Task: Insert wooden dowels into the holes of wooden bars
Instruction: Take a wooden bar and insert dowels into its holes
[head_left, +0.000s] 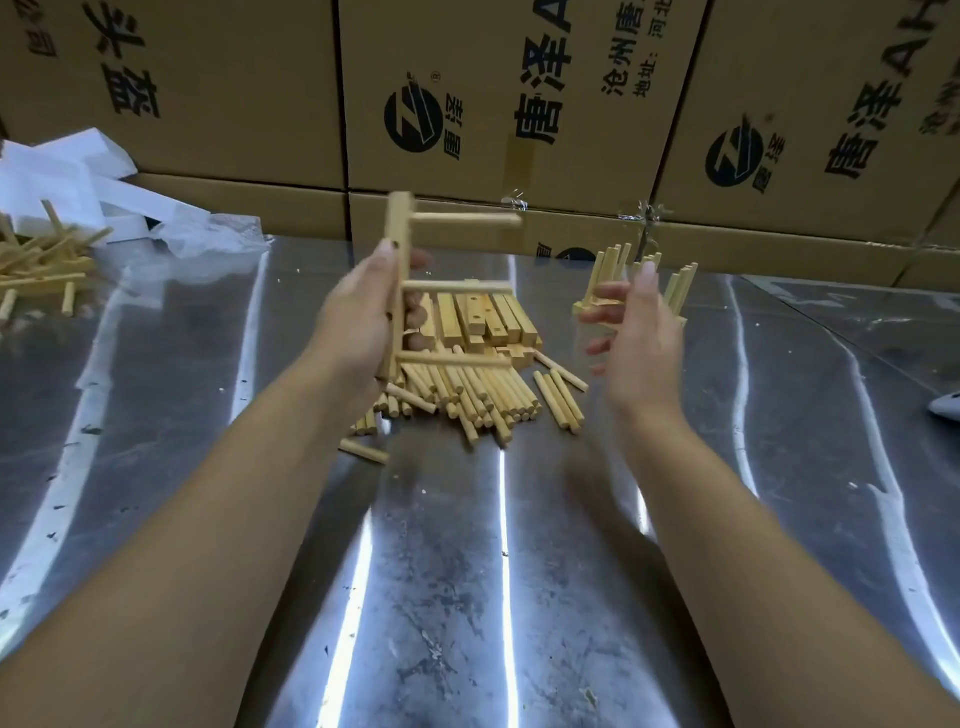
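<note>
1. Gripping upright bar (397, 228) in left hand (358, 327), raised above bench (441, 571); three dowels (457, 287) plugged in, sticking out rightward.
2. Right hand (641, 338) slack-fingered, holding nothing, just off the dowel tips, motion-blurred.
3. Under hands on bench: loose dowels (467, 389) heaped, stacked bars (488, 317) touching behind.
4. Behind right hand: finished pieces (675, 283) standing; similar heap (41, 260) far left; cartons (519, 104) along back.

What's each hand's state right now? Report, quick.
Left hand: grips the bar, three dowels sticking from it.
Right hand: open, holding nothing.
</note>
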